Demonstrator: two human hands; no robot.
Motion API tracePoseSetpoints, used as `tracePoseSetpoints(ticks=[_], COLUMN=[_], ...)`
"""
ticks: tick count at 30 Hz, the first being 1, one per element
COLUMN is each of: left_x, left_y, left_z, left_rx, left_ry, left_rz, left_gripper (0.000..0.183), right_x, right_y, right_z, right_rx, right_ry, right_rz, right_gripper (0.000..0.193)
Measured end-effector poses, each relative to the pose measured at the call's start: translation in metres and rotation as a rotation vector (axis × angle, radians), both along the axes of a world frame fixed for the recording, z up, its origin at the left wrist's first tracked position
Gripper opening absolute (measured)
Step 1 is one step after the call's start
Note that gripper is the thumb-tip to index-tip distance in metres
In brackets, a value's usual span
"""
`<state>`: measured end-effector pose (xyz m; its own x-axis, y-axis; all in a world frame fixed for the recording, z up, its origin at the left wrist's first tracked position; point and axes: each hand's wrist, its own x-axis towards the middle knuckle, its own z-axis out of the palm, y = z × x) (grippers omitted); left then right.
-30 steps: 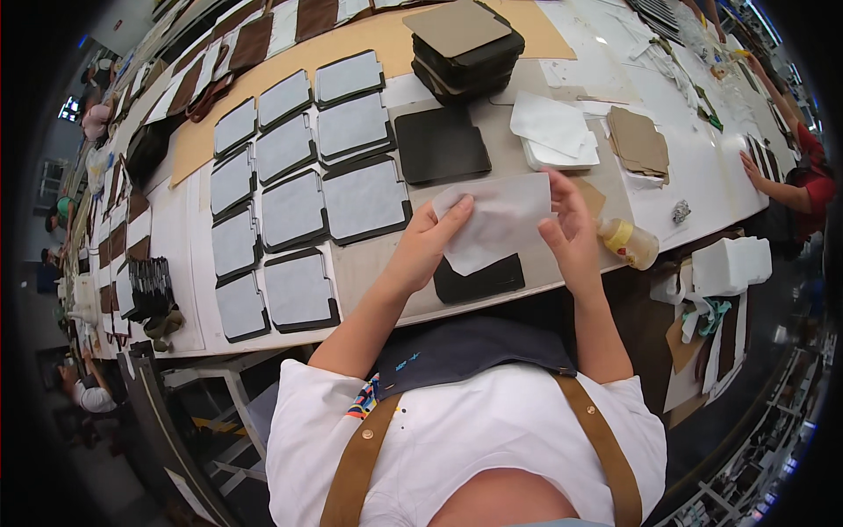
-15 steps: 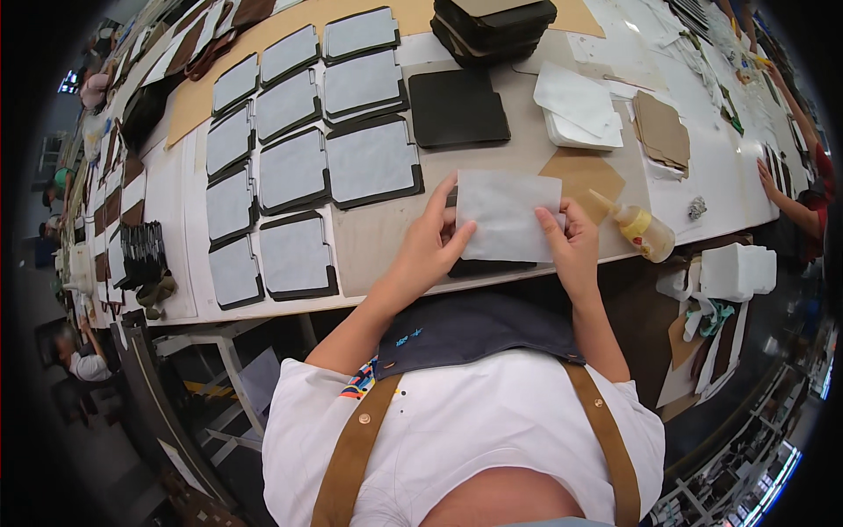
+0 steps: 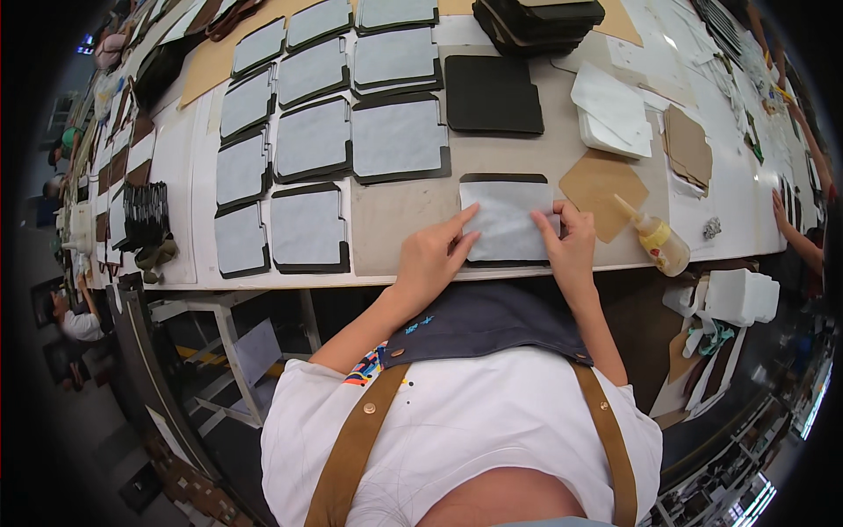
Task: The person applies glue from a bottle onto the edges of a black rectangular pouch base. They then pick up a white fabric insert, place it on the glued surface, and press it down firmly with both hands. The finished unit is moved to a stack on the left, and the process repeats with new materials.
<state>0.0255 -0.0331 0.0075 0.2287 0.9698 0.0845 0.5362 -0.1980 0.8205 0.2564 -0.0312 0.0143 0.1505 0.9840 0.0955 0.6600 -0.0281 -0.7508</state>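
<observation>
A thin white rectangular sheet (image 3: 507, 224) lies over a dark panel (image 3: 505, 178) near the table's front edge, the panel's dark border showing above and below it. At the sheet's left edge is my left hand (image 3: 432, 256), thumb and index finger stretched apart, their tips touching the sheet. My right hand (image 3: 572, 244) pinches the right edge, thumb on top and the other fingers curled. Left of my hands, several dark panels topped with pale sheets (image 3: 312, 140) form rows. Beyond my hands is a bare black panel (image 3: 493, 97).
A glue bottle (image 3: 660, 244) with a pointed nozzle lies right of my right hand, beside a tan card (image 3: 606, 189). Farther back are white sheets (image 3: 610, 114), brown pieces (image 3: 687, 145) and a tall dark stack (image 3: 537, 25). Another person's arm (image 3: 795, 230) reaches in at the right.
The white sheet has come down from above the table onto the dark panel. My left fingers have shifted onto its left edge. The view has shifted, so the table appears farther right.
</observation>
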Motion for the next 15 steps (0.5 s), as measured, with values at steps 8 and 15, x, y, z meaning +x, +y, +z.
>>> tracePoseSetpoints(ticks=[8,15], left_x=[0.0016,0.0016], left_y=[0.0023,0.0036], left_z=[-0.0039,-0.0035], left_rx=[0.004,0.005], left_ry=[0.008,0.024], left_rz=[0.015,0.018], left_gripper=[0.044,0.045], right_x=[0.0012,0.0017], right_y=[0.0017,0.0026], right_z=[-0.0005,-0.0012], right_rx=[0.013,0.015], right_ry=[-0.038,-0.061], right_rz=[0.004,0.008], right_gripper=[0.020,0.020])
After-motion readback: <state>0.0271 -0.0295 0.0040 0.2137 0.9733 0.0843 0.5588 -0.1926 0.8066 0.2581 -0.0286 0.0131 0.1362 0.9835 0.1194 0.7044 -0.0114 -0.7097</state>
